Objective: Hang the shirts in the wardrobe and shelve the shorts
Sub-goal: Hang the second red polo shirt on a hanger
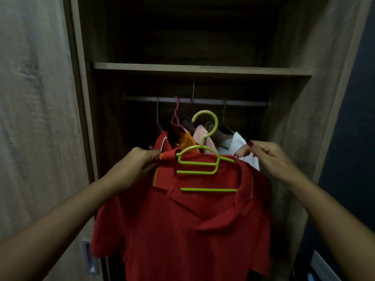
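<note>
A red polo shirt (188, 226) hangs on a lime-green hanger (205, 159) that I hold up in front of the open wardrobe. My left hand (134, 165) pinches the shirt's left collar and shoulder. My right hand (265, 157) pinches the right shoulder of the shirt at the hanger's end. The hanger's hook points up, below the metal rail (243, 102) and apart from it. On the rail hang a red shirt (162, 141), an orange one (187, 140), a pink one (200, 136) and a white one (239, 145).
A wooden shelf (203, 67) crosses the wardrobe above the rail, with a dark compartment over it. A wardrobe door (36, 118) stands at the left, the other side panel (324, 98) at the right. No shorts are in view.
</note>
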Motion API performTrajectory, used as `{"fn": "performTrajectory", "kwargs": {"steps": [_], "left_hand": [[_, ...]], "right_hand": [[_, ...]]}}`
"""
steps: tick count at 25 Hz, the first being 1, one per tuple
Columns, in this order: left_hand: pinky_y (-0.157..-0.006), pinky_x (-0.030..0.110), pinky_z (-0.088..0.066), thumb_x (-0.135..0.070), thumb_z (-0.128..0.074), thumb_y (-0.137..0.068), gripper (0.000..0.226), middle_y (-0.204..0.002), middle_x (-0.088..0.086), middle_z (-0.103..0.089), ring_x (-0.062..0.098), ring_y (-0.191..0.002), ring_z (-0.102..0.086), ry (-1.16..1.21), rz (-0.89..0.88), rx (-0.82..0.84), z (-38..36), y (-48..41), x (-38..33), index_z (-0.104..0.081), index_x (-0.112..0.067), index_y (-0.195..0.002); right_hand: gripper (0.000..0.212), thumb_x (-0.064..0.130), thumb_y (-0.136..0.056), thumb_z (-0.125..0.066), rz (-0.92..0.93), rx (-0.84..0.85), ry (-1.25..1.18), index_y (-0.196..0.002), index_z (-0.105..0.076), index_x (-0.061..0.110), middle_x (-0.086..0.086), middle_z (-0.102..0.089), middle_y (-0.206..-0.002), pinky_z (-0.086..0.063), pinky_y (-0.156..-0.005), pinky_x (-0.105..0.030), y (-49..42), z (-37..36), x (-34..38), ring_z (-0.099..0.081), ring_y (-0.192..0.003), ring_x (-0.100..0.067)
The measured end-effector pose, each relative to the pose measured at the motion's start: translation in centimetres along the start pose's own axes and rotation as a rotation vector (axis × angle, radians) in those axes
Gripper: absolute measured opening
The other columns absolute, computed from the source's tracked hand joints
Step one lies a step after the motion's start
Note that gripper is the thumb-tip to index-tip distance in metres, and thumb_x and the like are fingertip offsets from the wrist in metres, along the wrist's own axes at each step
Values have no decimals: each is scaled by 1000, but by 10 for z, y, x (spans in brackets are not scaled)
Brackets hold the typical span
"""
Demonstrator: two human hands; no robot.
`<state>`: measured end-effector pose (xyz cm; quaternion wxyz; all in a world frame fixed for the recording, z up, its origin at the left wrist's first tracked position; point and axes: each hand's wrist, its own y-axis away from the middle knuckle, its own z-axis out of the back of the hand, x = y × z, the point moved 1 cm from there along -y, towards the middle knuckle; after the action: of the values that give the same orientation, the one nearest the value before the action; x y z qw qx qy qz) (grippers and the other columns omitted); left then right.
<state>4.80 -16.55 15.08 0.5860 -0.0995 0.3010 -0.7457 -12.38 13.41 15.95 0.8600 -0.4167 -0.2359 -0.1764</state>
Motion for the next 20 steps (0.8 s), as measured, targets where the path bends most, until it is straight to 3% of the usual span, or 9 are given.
{"fn": "performTrajectory", "kwargs": {"steps": [3, 6, 9, 11, 13, 14, 16, 18, 20], "left_hand": [[-64, 22, -45, -40, -50, -89, 18, -71, -13, -62, -9, -68, -53, 125, -42, -26, 7, -23, -2, -59, -29, -79], [-78, 38, -50, -66, -47, -83, 59, -85, 11, -67, 3, -80, -54, 190, -68, 16, 1, -61, 2, -64, -10, -92], [-89, 52, -49, -71, -46, -80, 67, -101, 15, -69, 1, -90, -56, 222, -136, 100, -28, -104, -17, -66, -14, -106], [-100, 46, -43, -65, -40, -87, 65, -118, 8, -66, -8, -101, -56, 35, -385, 63, -44, -127, -56, -61, -13, -119], [-110, 32, -26, -57, -36, -94, 69, -142, 13, -41, 11, -129, -44, -178, -440, -21, -61, -148, -86, -38, -4, -138], [-114, 29, -18, -62, -32, -93, 69, -146, 14, -34, 18, -135, -36, -108, -427, 3, -71, -160, -98, -34, -9, -138], [-119, 29, -9, -70, -20, -89, 65, -149, 11, -32, 20, -140, -27, -58, -570, -8, -111, -182, -109, -38, -24, -131], [-117, 26, -3, -42, -17, -102, 51, -154, 10, -28, 23, -146, -18, -259, -630, 29, -150, -195, -97, -38, -16, -140], [-117, 38, -20, -30, -25, -104, 44, -142, 13, -48, 29, -139, -34, -239, -480, 157, -169, -197, -88, -47, -9, -136]], "right_hand": [[33, 30, -86, -56, -96, 258, 11, -113, -64, 11, -7, -68, -108, -51, -88, -23, 10, 30, 23, -64, -102, -12], [41, 34, -84, -63, -275, 429, -108, -117, -63, 11, -11, -68, -116, -54, -90, -31, 20, 66, 46, -66, -106, -22], [53, 43, -74, -71, -364, 332, -133, -118, -64, 14, -12, -68, -117, -54, -88, -29, 40, 98, 56, -66, -107, -26], [57, 49, -70, -73, -415, 242, -87, -116, -66, 16, -10, -69, -116, -53, -91, -30, 61, 117, 57, -65, -108, -26], [62, 53, -65, -75, -462, 163, -35, -113, -68, 15, -11, -70, -114, -52, -93, -33, 87, 138, 62, -65, -108, -29], [63, 53, -63, -76, -492, 132, -15, -111, -68, 14, -12, -71, -113, -51, -93, -35, 98, 147, 65, -65, -108, -31], [58, 48, -65, -75, -563, 88, 24, -108, -69, 9, -17, -70, -111, -49, -95, -41, 116, 162, 72, -64, -107, -35], [54, 45, -67, -71, -625, 53, 73, -103, -69, 6, -23, -69, -108, -47, -93, -46, 129, 172, 77, -65, -102, -35], [53, 47, -66, -70, -684, 29, 115, -99, -71, 6, -22, -71, -104, -48, -87, -42, 137, 177, 80, -66, -94, -32]]}}
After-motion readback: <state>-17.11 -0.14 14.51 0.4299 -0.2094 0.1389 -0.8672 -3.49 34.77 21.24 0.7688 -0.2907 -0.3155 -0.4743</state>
